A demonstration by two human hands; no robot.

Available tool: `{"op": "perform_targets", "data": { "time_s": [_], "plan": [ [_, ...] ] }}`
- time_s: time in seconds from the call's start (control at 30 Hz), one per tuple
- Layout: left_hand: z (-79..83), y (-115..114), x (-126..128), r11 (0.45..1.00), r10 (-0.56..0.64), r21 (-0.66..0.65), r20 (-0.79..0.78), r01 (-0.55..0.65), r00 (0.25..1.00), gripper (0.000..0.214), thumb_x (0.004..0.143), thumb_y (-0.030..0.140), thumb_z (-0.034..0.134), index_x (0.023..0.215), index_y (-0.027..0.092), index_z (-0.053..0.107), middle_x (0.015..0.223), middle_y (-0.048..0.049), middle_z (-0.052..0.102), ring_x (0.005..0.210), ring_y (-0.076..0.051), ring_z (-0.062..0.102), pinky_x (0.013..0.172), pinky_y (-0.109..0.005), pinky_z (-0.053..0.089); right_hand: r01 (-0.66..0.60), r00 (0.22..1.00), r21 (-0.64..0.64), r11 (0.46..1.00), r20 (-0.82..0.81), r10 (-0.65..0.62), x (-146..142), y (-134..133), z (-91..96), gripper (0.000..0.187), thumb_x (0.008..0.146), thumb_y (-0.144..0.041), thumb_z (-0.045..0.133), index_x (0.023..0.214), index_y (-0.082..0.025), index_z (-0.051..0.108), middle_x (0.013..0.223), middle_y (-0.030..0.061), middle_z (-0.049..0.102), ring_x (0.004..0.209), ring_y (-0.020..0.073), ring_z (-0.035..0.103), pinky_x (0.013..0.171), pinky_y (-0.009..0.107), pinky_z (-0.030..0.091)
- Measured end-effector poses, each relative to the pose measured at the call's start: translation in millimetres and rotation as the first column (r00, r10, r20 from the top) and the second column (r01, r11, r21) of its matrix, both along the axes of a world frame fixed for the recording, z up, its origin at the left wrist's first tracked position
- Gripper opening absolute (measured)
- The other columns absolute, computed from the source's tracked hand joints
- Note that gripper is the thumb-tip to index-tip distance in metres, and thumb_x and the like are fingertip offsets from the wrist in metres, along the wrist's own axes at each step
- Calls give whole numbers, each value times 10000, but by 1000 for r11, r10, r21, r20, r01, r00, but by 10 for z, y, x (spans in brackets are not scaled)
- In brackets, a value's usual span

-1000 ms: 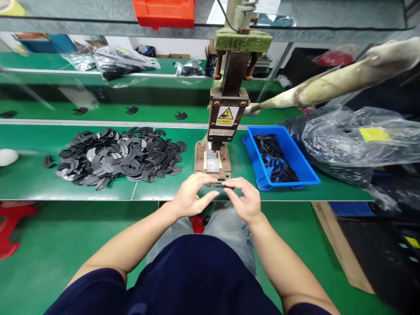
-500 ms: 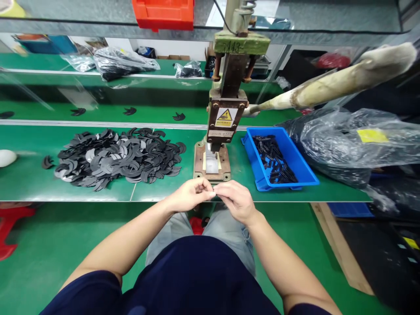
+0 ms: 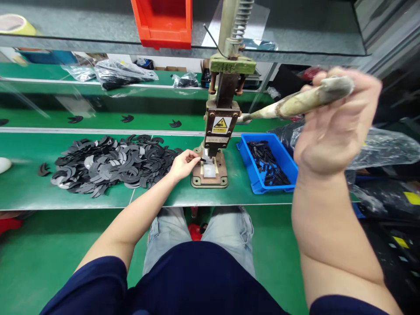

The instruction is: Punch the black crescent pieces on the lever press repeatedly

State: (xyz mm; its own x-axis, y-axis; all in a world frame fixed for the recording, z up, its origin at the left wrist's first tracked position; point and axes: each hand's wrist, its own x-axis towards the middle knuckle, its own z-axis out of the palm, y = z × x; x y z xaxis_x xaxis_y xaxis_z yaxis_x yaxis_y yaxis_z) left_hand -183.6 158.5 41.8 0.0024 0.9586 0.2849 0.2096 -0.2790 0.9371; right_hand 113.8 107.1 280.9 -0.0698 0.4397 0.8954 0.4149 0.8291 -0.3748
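My left hand (image 3: 185,165) pinches a small black plastic part (image 3: 202,160) between thumb and fingertips. It holds this part at the metal fixture on the base (image 3: 210,180) of a hand press (image 3: 221,120), right under the ram. My right hand (image 3: 334,127) is raised at the upper right, its palm showing. Its fingers curl behind and over the end of the press's wrapped lever (image 3: 298,103). A heap of flat, curved black pieces (image 3: 114,164) lies left of the press. To its right, a blue tray (image 3: 259,189) holds many thin black parts (image 3: 267,162).
An orange bin (image 3: 164,41) and a roll of yellow tape (image 3: 16,25) are on the shelf above. Several dark curved pieces (image 3: 127,118) sit on the strip behind the table. Plastic bags (image 3: 387,148) bulge at the right. The table's front edge runs close to my legs.
My hands were together before the press base. The left has moved forward to the fixture with the black part. The right has swung up and right to the lever, and the view has shifted slightly.
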Motion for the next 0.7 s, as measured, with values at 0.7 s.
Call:
{"op": "perform_targets", "data": {
  "time_s": [0.7],
  "plan": [
    [123, 43, 40, 897, -95, 243, -710, 370, 697, 300, 1054, 245, 510, 1190, 231, 777, 1233, -99, 754, 1158, -265, 677, 1026, -454, 512, -92, 993, 48, 995, -65, 95, -261, -337, -1347, 195, 861, -283, 680, 709, -278, 558, 684, -37, 626, 866, 213, 705, 1132, 642, 533]
  ]
}}
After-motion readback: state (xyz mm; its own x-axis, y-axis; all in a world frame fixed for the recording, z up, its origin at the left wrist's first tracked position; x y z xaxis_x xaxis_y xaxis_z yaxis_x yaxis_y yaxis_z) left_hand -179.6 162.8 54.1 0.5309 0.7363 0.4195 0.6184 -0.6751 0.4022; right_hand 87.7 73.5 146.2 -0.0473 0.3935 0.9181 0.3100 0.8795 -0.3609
